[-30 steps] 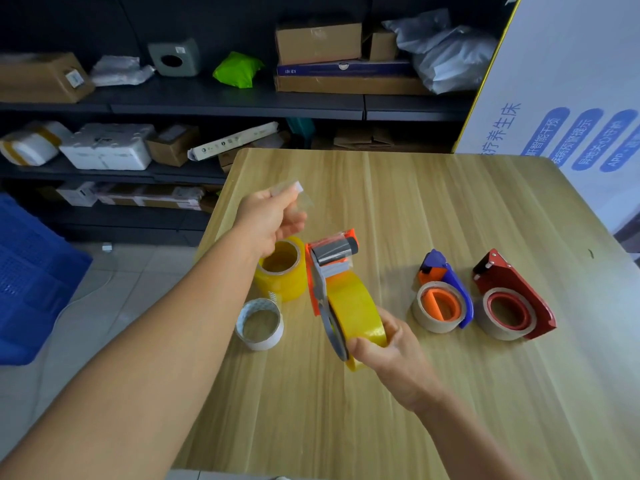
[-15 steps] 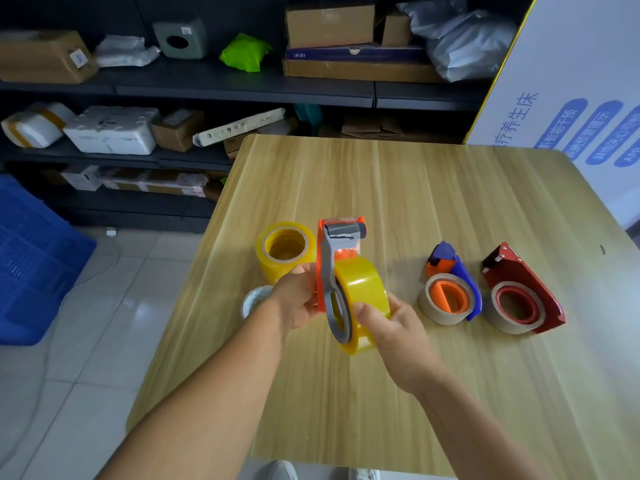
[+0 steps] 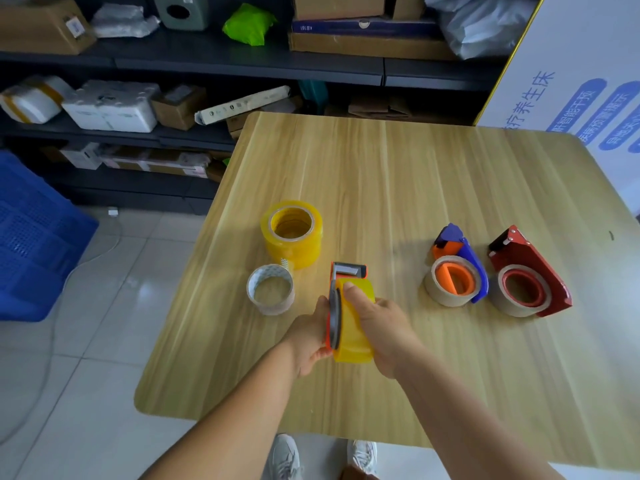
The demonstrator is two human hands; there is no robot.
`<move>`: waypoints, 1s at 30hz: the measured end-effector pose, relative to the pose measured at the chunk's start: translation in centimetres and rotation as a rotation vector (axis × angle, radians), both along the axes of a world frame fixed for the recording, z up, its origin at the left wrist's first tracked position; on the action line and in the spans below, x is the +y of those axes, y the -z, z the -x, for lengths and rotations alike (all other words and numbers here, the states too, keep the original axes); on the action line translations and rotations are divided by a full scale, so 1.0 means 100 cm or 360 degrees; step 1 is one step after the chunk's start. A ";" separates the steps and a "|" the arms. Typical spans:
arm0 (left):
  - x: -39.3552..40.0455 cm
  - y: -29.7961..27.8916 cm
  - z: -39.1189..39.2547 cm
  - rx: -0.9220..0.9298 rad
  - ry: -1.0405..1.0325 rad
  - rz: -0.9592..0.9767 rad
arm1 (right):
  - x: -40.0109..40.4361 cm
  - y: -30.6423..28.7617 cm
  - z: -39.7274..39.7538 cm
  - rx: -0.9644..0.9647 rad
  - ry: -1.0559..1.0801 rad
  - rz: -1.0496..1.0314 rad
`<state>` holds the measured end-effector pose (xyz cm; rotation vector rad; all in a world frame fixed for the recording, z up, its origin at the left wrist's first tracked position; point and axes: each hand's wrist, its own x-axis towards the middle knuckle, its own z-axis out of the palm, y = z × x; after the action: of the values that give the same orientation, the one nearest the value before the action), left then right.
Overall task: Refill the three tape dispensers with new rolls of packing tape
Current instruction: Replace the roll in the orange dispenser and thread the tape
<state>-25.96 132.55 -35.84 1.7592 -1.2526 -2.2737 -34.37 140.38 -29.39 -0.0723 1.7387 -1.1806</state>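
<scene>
While I am steadying the orange tape dispenser (image 3: 333,306) at lower centre, both grips are holding it, right hand (image 3: 384,327) around its slick, stiff yellow roll (image 3: 358,327), left hand (image 3: 308,337) clasping the frame.

I'm looking at a pale wood-grain table (image 3: 398,188) with a stack of see-through yellow tape rolls (image 3: 292,233) and a whitish, near-empty roll (image 3: 271,289) on it. The orange dispenser (image 3: 347,271) carries a yellow roll (image 3: 356,327) and has a grey roller on top. Off to the side there's a blue dispenser (image 3: 465,261) with an orange hub and a dark red dispenser (image 3: 533,268), both on beige cores.
</scene>
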 end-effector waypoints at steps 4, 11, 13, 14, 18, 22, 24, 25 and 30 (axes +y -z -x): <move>0.005 0.004 -0.009 -0.0160 0.0123 0.0092 | -0.009 0.011 -0.002 -0.0046 -0.0037 -0.0124; 0.011 0.015 -0.020 -0.0180 0.0321 0.0244 | -0.017 0.023 -0.009 0.0011 -0.0182 -0.0237; 0.011 0.018 -0.022 -0.0219 0.0293 0.0212 | -0.014 0.027 -0.010 0.0078 -0.0210 -0.0229; 0.011 0.019 -0.023 -0.0208 0.0270 0.0195 | -0.012 0.029 -0.010 0.0113 -0.0229 -0.0201; 0.005 0.016 -0.025 -0.0078 0.0194 0.0195 | 0.000 0.035 -0.010 0.0123 -0.0356 0.0065; 0.003 0.016 -0.023 0.0020 0.0128 0.0092 | 0.002 0.034 -0.007 0.0103 -0.0252 0.0096; 0.005 0.020 -0.022 -0.0039 0.0162 0.0093 | 0.000 0.032 -0.007 0.0119 -0.0200 -0.0018; 0.005 0.022 -0.021 -0.0088 0.0171 0.0107 | -0.003 0.031 -0.008 0.0121 -0.0179 -0.0098; -0.001 0.019 -0.022 -0.0322 0.0155 0.0191 | -0.016 0.034 -0.007 0.0048 -0.0115 -0.0234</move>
<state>-23.79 132.49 -37.78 1.9652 -1.5055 -2.0584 -33.71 138.75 -32.75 -0.0642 1.8288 -1.0009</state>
